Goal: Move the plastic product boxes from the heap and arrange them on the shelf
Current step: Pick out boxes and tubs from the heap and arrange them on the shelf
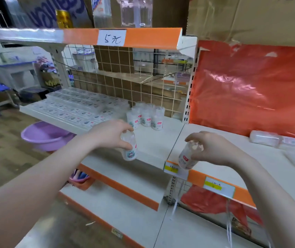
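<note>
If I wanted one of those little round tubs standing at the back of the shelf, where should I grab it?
Take the front tub in the cluster of tubs by its cap end, fingers coming down from above. They stand upright and packed close, so the sides are crowded but the tops are free. Both the left hand and right hand hold their tubs by the cap end.

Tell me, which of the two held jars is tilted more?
The jar in the right hand; it leans steeply, while the left hand's jar is nearly upright.
</note>
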`<act>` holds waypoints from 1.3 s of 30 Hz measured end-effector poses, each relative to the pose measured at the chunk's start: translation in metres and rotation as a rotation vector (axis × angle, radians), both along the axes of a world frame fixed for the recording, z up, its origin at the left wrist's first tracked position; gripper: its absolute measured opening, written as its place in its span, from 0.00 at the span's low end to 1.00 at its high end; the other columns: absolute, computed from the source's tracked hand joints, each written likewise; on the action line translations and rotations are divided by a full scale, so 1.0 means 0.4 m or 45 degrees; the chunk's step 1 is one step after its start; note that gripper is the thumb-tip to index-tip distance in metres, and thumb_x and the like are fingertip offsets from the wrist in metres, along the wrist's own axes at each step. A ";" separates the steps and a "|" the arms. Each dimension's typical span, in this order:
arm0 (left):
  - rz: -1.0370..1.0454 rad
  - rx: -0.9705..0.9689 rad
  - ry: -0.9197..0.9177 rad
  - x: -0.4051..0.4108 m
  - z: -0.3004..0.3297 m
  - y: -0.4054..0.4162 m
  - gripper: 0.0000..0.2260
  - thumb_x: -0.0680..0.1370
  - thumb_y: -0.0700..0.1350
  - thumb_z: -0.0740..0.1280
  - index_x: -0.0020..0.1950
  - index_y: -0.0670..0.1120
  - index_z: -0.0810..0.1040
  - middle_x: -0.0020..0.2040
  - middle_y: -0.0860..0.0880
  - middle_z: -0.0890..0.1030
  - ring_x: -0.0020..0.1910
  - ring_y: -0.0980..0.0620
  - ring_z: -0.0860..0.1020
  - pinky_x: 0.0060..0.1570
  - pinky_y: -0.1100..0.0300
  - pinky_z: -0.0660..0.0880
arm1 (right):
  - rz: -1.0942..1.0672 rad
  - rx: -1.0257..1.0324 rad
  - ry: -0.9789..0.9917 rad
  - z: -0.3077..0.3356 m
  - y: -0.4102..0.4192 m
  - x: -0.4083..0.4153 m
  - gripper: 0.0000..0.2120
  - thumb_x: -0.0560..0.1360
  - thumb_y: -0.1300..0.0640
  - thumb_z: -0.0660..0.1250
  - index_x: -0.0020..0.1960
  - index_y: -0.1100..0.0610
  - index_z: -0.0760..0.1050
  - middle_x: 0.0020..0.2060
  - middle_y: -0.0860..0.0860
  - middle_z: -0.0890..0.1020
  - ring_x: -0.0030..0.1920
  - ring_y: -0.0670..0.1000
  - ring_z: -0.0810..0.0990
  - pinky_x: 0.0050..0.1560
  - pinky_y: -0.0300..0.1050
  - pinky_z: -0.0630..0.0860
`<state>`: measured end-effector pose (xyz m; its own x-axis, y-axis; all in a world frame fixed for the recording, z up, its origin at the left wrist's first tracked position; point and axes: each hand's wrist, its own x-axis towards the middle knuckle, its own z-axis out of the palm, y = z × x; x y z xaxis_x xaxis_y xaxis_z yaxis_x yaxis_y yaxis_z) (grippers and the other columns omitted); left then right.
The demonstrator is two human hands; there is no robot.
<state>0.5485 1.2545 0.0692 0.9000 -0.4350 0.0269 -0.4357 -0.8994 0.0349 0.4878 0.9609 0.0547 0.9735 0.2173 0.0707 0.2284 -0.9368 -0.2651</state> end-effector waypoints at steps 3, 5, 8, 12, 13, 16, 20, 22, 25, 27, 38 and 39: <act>-0.062 -0.020 0.009 0.061 0.006 0.009 0.29 0.70 0.59 0.71 0.68 0.51 0.71 0.62 0.49 0.76 0.59 0.50 0.74 0.52 0.59 0.69 | -0.003 0.002 0.001 -0.002 0.034 0.041 0.20 0.71 0.54 0.65 0.63 0.49 0.72 0.56 0.50 0.75 0.54 0.51 0.74 0.45 0.41 0.66; -0.111 -0.014 0.022 0.112 0.008 -0.003 0.29 0.70 0.58 0.71 0.68 0.51 0.71 0.62 0.48 0.76 0.60 0.49 0.73 0.53 0.59 0.69 | -0.012 -0.017 0.017 -0.005 0.047 0.074 0.20 0.71 0.54 0.65 0.64 0.49 0.72 0.56 0.51 0.76 0.55 0.52 0.74 0.48 0.43 0.69; -0.178 0.053 0.012 0.202 0.019 -0.032 0.29 0.71 0.57 0.71 0.69 0.51 0.70 0.62 0.48 0.76 0.60 0.49 0.73 0.54 0.59 0.68 | -0.022 -0.043 0.028 -0.017 0.056 0.137 0.22 0.70 0.54 0.65 0.64 0.48 0.71 0.57 0.51 0.75 0.57 0.52 0.74 0.52 0.45 0.71; -0.269 0.073 -0.025 0.317 0.047 -0.070 0.30 0.71 0.55 0.72 0.70 0.49 0.69 0.65 0.48 0.74 0.63 0.48 0.72 0.58 0.58 0.68 | -0.049 -0.058 0.035 -0.023 0.069 0.224 0.24 0.69 0.56 0.68 0.64 0.47 0.71 0.58 0.49 0.75 0.57 0.51 0.74 0.51 0.45 0.73; -0.287 0.089 -0.012 0.340 0.053 -0.077 0.30 0.71 0.55 0.72 0.70 0.49 0.69 0.65 0.48 0.74 0.63 0.49 0.72 0.58 0.58 0.68 | -0.054 -0.054 0.057 -0.027 0.075 0.241 0.24 0.69 0.56 0.68 0.65 0.47 0.71 0.58 0.49 0.75 0.57 0.52 0.74 0.51 0.45 0.73; -0.313 0.139 0.040 0.405 0.062 -0.092 0.31 0.71 0.54 0.72 0.71 0.50 0.67 0.67 0.49 0.72 0.63 0.48 0.71 0.60 0.57 0.68 | -0.042 -0.057 0.085 -0.034 0.087 0.288 0.25 0.69 0.56 0.69 0.65 0.46 0.70 0.57 0.49 0.75 0.56 0.52 0.74 0.52 0.47 0.74; -0.337 0.169 0.128 0.463 0.048 -0.104 0.31 0.71 0.54 0.73 0.71 0.51 0.67 0.68 0.49 0.70 0.65 0.49 0.70 0.63 0.53 0.69 | -0.034 -0.065 0.136 -0.041 0.098 0.327 0.25 0.69 0.56 0.69 0.65 0.45 0.70 0.56 0.49 0.75 0.56 0.52 0.74 0.52 0.46 0.73; -0.376 0.188 0.146 0.482 0.030 -0.107 0.31 0.71 0.53 0.72 0.71 0.50 0.67 0.69 0.50 0.70 0.66 0.49 0.69 0.64 0.52 0.68 | -0.032 -0.069 0.164 -0.046 0.104 0.342 0.25 0.69 0.55 0.69 0.65 0.45 0.70 0.56 0.48 0.74 0.56 0.52 0.74 0.52 0.45 0.72; -0.442 0.181 0.160 0.504 0.002 -0.105 0.29 0.72 0.53 0.72 0.71 0.50 0.67 0.68 0.50 0.71 0.65 0.50 0.69 0.64 0.52 0.68 | -0.061 -0.044 0.178 -0.047 0.113 0.358 0.26 0.69 0.56 0.68 0.65 0.45 0.69 0.57 0.48 0.74 0.57 0.51 0.74 0.52 0.43 0.71; -0.475 0.217 0.142 0.516 -0.014 -0.103 0.29 0.72 0.53 0.71 0.71 0.50 0.68 0.68 0.50 0.71 0.65 0.49 0.68 0.63 0.53 0.67 | -0.096 -0.021 0.188 -0.052 0.121 0.362 0.26 0.69 0.56 0.68 0.65 0.45 0.70 0.57 0.48 0.74 0.57 0.51 0.74 0.51 0.42 0.71; -0.523 0.203 0.085 0.563 -0.085 -0.083 0.28 0.73 0.53 0.69 0.71 0.51 0.66 0.66 0.48 0.71 0.63 0.48 0.70 0.53 0.57 0.70 | -0.211 0.028 0.212 -0.060 0.186 0.373 0.25 0.69 0.56 0.68 0.65 0.46 0.70 0.57 0.48 0.75 0.56 0.51 0.74 0.51 0.42 0.71; -0.527 0.188 0.068 0.566 -0.090 -0.084 0.27 0.73 0.53 0.69 0.71 0.51 0.66 0.66 0.49 0.71 0.63 0.48 0.70 0.52 0.58 0.69 | -0.220 0.032 0.215 -0.061 0.189 0.373 0.25 0.69 0.56 0.68 0.65 0.45 0.70 0.57 0.48 0.75 0.56 0.51 0.74 0.51 0.42 0.71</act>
<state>0.7749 1.2208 0.0334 0.6478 -0.7546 -0.1043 -0.7612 -0.6467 -0.0490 0.6369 1.0364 0.0302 0.9945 0.0466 -0.0933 0.0156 -0.9507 -0.3096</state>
